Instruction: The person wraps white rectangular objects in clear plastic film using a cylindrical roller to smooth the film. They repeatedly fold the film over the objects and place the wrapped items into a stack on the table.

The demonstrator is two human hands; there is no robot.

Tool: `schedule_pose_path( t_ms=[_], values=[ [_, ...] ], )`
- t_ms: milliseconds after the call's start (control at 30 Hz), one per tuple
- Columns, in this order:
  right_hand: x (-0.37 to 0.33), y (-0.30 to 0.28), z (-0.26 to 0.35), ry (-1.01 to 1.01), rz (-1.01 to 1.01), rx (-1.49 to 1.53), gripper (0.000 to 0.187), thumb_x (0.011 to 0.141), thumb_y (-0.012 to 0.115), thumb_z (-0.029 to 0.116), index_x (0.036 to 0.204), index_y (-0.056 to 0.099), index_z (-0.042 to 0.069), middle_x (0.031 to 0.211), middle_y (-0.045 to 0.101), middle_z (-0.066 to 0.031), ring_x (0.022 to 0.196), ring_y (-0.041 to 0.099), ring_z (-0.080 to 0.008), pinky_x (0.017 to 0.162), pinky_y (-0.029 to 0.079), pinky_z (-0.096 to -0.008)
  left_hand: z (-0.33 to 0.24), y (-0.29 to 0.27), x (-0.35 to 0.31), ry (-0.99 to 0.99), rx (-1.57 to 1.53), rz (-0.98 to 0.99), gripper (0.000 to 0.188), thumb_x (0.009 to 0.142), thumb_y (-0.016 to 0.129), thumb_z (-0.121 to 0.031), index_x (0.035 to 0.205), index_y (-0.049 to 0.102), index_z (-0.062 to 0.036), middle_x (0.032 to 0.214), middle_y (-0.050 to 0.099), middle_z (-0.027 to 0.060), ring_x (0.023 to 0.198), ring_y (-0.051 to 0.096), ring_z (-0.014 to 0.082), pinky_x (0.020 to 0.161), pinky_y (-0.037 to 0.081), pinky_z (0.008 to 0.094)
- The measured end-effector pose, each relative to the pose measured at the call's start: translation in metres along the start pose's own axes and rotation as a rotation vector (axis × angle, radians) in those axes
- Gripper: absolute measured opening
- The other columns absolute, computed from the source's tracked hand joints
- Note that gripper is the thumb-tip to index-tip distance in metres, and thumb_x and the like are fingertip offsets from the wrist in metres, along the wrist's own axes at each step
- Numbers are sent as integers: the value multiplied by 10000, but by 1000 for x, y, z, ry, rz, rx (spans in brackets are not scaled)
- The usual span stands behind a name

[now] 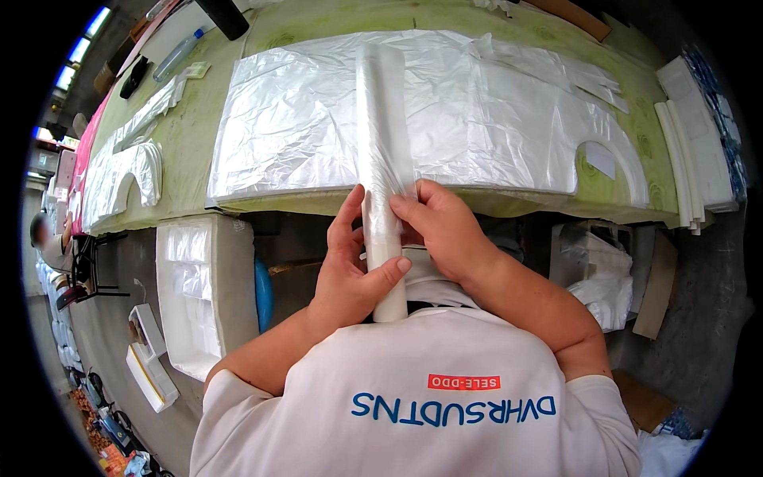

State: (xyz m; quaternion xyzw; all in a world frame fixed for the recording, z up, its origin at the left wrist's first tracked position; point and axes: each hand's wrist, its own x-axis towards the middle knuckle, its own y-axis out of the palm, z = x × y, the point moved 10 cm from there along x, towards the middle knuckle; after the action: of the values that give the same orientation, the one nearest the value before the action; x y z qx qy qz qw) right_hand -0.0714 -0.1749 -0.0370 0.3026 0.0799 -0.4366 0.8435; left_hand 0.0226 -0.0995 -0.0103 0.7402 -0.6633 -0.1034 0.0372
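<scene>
A long roll of clear plastic film [380,119] points away from my chest, its far part lying over the table's front edge. My left hand [346,262] is wrapped round the near part, with the thumb across the top. On the other side, my right hand [441,226] pinches the film's edge between thumb and fingers. Beneath the roll's far part, a broad stack of thin clear plastic sheets [294,119] covers the table; the sheets look wrinkled and shiny. A curved cut-out at the stack's right end frames a small white paper [600,159].
The table has a green patterned cover [203,135]. More cut plastic sheets [127,171] lie at its left, near a clear bottle [179,54]. A white box with plastic packs [167,318] stands below left. White rolls [679,167] lean at the right end. Another person [54,246] is far left.
</scene>
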Motion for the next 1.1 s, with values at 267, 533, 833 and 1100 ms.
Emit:
schedule_pose_path(
  t_ms=[267,533,833,1100],
  values=[
    [-16,-2,-5,53,-78,88,381,1026,626,337,1189,555,0,1071,634,-93,952,636,-161,809,572,-335,11,2,-1,-113,-324,-72,960,911,715,-38,1629,82,-119,1423,378,141,1260,514,231,1061,466,388],
    [-18,-35,-2,47,-146,92,508,1005,654,351,1314,527,-31,1127,633,-111,976,624,-163,802,552,-316,-11,21,22,85,571,138,863,928,715,-149,1619,201,-89,1558,342,131,1264,474,189,1019,440,336],
    [-35,-87,22,-78,-334,-312,519,911,763,246,1309,546,-7,1014,664,-97,899,633,-154,780,536,-310,-53,56,119,625,1096,209,417,951,669,-344,1292,662,-104,1432,535,166,1330,432,428,1116,369,502],
    [-71,-120,25,-102,-308,-593,535,841,831,239,1275,584,46,974,675,-84,858,626,-157,778,529,-317,-65,-42,262,244,831,-125,487,883,762,-361,1266,677,-73,1329,620,136,1180,592,298,1005,481,390]
  ],
)
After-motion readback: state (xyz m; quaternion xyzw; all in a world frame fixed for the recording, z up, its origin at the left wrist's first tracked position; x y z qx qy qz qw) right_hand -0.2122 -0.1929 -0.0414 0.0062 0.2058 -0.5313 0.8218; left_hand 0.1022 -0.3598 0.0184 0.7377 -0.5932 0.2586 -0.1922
